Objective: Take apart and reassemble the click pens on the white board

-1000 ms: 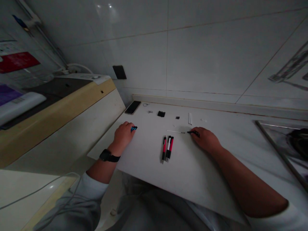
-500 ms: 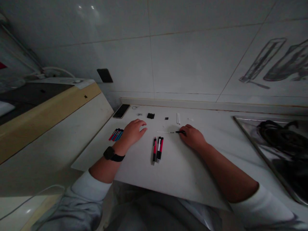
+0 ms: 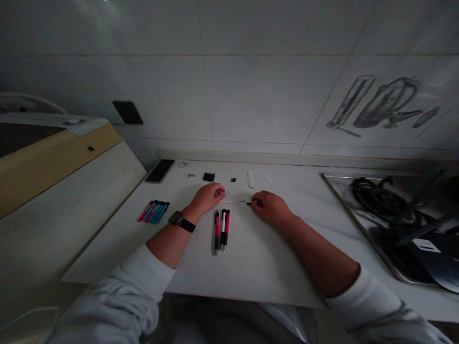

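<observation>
My left hand (image 3: 209, 197) has thumb and index finger pinched together just above the left end of a thin white pen refill (image 3: 233, 201). A tiny translucent piece (image 3: 228, 193) shows at those fingertips; whether they grip it is unclear. A small spring (image 3: 242, 201) sits at the refill's right end. My right hand (image 3: 271, 207) rests on the table with its fingers closed on a black pen grip (image 3: 249, 204), whose end points at the spring. Below the refill lie a red-and-black pen (image 3: 216, 233), a white-and-black pen (image 3: 223, 227) and another red-and-black pen (image 3: 227, 224).
Red and blue pen barrels (image 3: 153, 211) lie at left. Along the back are a phone (image 3: 160, 171), a ring (image 3: 182, 164), springs (image 3: 191, 175), black grips (image 3: 208, 177), small black parts (image 3: 233, 180), white refills (image 3: 250, 179) and clear bits (image 3: 267, 180). A gas stove (image 3: 373, 224) stands right.
My left hand has moved right from beside the barrels to the refill's left end, and its fingers have closed from apart to a pinch. The view has shifted right.
</observation>
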Demonstrator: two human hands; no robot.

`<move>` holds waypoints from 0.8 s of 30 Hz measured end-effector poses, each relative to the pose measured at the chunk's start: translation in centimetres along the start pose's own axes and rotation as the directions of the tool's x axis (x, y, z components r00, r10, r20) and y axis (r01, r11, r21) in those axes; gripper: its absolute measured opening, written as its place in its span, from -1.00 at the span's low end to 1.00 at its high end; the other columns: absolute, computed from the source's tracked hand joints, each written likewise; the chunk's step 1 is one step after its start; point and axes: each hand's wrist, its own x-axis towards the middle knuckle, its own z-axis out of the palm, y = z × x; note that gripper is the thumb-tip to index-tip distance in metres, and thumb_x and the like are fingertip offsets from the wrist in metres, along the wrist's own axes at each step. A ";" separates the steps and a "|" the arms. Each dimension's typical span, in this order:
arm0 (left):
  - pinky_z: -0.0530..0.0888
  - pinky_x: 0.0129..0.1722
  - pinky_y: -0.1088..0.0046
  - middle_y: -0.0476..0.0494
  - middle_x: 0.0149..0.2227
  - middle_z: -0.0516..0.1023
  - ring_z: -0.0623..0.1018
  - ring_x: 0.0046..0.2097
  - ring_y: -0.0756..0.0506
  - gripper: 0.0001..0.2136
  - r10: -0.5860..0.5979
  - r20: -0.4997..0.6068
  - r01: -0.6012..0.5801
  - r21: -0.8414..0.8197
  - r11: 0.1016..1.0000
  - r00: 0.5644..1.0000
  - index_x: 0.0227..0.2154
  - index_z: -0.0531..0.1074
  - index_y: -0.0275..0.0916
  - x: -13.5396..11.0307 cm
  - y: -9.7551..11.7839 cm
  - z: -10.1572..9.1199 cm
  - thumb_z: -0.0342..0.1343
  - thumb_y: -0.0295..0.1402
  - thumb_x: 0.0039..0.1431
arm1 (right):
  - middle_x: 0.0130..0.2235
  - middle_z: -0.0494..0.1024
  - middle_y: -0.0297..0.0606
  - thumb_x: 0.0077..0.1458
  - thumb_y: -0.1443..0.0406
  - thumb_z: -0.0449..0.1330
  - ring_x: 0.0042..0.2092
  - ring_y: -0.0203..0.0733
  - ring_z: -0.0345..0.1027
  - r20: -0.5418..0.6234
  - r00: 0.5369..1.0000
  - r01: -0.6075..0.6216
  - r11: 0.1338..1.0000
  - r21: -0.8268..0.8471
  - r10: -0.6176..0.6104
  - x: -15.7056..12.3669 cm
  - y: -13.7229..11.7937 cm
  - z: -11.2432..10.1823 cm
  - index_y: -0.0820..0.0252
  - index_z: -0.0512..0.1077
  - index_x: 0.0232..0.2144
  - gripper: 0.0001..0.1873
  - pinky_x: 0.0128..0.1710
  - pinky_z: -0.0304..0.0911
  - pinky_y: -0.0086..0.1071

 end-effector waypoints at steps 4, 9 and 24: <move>0.44 -0.17 0.44 -0.08 -0.24 0.53 0.52 -0.22 -0.05 -0.87 0.134 0.143 -0.132 -0.021 0.991 0.981 -0.29 0.57 -0.20 -0.1 -0.4 -0.5 0.28 -0.27 0.16 | -0.23 0.55 -0.23 0.21 0.21 0.19 -0.28 -0.25 0.38 -0.005 1.000 0.012 1.000 0.019 -0.012 -0.1 0.1 0.0 0.12 0.56 -0.18 -0.80 -0.25 0.19 -0.41; 0.43 -0.12 0.41 -0.11 -0.24 0.52 0.52 -0.16 -0.09 -0.94 0.179 0.169 -0.196 0.090 0.976 0.969 -0.32 0.56 -0.23 -0.1 0.3 -0.1 0.24 -0.37 0.21 | -0.20 0.54 -0.19 0.25 0.18 0.18 -0.26 -0.24 0.39 -0.070 0.997 0.031 0.997 0.070 -0.026 0.4 -0.2 0.5 0.15 0.56 -0.16 -0.77 -0.20 0.24 -0.40; 0.42 -0.10 0.33 -0.19 -0.20 0.50 0.51 -0.16 -0.13 -0.90 0.159 0.203 -0.218 0.308 0.926 0.966 -0.31 0.50 -0.27 -0.4 1.5 -0.4 0.10 -0.43 0.31 | -0.16 0.51 -0.10 0.28 0.36 0.09 -0.10 -0.13 0.36 -0.155 0.984 0.088 0.996 -0.023 -0.090 2.0 -1.7 3.0 0.20 0.49 -0.23 -0.84 0.00 0.24 -0.31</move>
